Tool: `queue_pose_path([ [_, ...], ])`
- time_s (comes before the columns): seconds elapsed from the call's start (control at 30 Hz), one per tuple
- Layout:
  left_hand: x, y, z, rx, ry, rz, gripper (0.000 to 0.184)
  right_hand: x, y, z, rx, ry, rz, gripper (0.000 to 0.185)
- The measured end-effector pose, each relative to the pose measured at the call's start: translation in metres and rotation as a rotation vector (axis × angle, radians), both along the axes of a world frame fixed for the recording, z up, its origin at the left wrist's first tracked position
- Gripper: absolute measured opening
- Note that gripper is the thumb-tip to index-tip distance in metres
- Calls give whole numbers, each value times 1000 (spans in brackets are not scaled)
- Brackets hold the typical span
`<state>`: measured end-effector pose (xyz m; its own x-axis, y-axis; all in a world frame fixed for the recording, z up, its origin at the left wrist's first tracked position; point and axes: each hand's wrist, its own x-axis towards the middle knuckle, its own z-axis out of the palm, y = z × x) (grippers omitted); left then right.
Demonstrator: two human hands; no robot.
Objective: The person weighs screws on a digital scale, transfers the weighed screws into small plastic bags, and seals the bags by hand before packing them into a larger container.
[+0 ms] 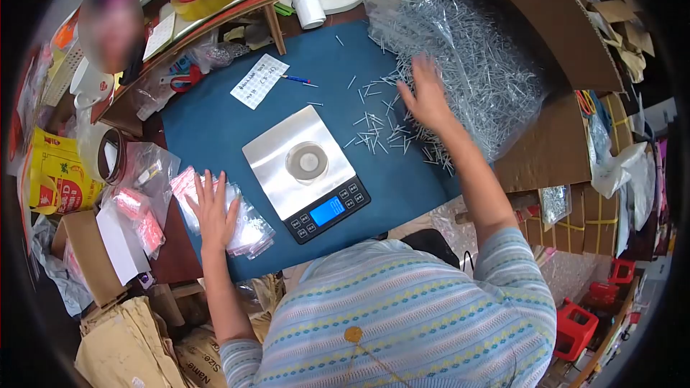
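Note:
My left hand (pixel 213 215) lies flat with its fingers spread on a stack of small clear zip bags (pixel 248 228) with pinkish-red edges. Over at the pile's near edge, my right hand (pixel 429 99) has its thumb held apart and nothing visible in it. Beside it a large heap of thin silver nails or screws (pixel 474 57) spills from a clear plastic bag (pixel 388 11). Loose ones (pixel 370 129) are scattered on the blue mat (pixel 208 122). Between my hands stands a digital scale (pixel 307 172) with a steel plate, a lit blue display and a round clear disc on the plate.
Behind the scale lie a handwritten paper label (pixel 259 81) and a blue pen (pixel 296 79). A wooden shelf (pixel 208 14) carries tape rolls at the back left. Cardboard (pixel 560 21) walls the right side. An open box (pixel 90 259) stands left; red stools (pixel 575 329) sit lower right.

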<state>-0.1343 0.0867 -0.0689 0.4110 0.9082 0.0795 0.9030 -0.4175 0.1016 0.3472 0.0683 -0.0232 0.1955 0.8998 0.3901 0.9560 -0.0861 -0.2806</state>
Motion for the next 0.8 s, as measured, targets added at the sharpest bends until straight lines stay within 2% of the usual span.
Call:
queue_pose_path([
  [0.07, 0, 0, 0, 2, -26, -1, 60, 11, 19, 7, -15, -133, -121, 65],
  [0.23, 1, 0, 1, -5, -54, 8, 59, 37, 32, 68, -101, -504, -365, 68],
  [0.33, 1, 0, 1, -4, -73, 5, 59, 83, 46, 75, -39, -532, -536, 69],
  [0.37, 0, 0, 1, -3, -78, 6, 59, 92, 45, 84, -5, -461, -550, 70],
  [0.43, 0, 0, 2, -4, -82, 4, 59, 98, 52, 116, -281, -237, -602, 73],
  [0.53, 1, -1, 5, -14, -88, 9, 58, 117, 58, 113, -173, -201, -441, 76],
  [0.63, 1, 0, 4, -16, -87, 15, 58, 114, 68, 118, -316, -92, -473, 76],
  [0.8, 2, 0, 3, -31, -90, 27, 59, 90, 59, 106, -271, -294, -479, 68],
])
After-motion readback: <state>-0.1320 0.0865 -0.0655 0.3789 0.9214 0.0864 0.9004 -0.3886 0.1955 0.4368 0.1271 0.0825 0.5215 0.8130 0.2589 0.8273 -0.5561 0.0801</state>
